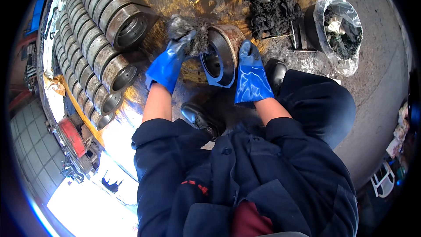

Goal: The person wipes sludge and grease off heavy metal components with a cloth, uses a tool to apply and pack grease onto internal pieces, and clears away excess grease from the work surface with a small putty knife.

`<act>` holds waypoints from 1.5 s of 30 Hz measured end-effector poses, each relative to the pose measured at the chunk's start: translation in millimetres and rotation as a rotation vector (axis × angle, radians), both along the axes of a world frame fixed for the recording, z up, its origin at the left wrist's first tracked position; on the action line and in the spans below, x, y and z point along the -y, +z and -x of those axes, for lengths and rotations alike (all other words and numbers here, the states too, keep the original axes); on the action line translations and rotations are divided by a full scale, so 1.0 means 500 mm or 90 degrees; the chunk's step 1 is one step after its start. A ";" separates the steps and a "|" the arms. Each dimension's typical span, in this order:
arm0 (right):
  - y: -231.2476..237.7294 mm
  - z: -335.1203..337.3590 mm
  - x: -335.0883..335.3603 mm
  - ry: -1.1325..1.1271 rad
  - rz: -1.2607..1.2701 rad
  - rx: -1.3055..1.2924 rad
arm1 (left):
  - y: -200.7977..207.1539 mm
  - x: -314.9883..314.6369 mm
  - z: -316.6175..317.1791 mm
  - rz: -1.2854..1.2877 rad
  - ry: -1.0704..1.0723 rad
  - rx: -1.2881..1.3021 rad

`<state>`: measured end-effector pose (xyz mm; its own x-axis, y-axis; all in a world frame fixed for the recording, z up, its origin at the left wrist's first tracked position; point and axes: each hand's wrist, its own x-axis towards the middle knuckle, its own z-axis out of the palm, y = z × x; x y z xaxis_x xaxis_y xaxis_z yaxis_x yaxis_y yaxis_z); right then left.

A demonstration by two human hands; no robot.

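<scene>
A heavy metal ring [231, 63], rusty outside with a dark bore, stands on its edge on the greasy floor in front of me. In a blue rubber glove, my left hand [173, 59] is closed on a wad of dark fibrous waste [198, 40], just beside the ring's open face. The fingertips are partly hidden by the wad. My right hand [251, 68], gloved too, presses its fingers against the ring's right side and steadies it. The far side of the ring is out of sight.
Rows of similar metal rings [98, 48] lie stacked at the left. Beyond the right hand sits a heap of black fibrous waste [274, 11]. A bin lined with clear plastic [322, 22] holds dirty scraps at the right. My black shoes [199, 116] flank the ring.
</scene>
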<state>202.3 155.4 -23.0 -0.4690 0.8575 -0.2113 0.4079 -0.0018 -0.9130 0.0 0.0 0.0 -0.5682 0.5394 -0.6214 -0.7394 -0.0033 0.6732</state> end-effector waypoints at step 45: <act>-0.011 -0.022 0.007 0.038 -0.029 0.035 | -0.279 -0.019 0.009 0.192 -0.042 -0.634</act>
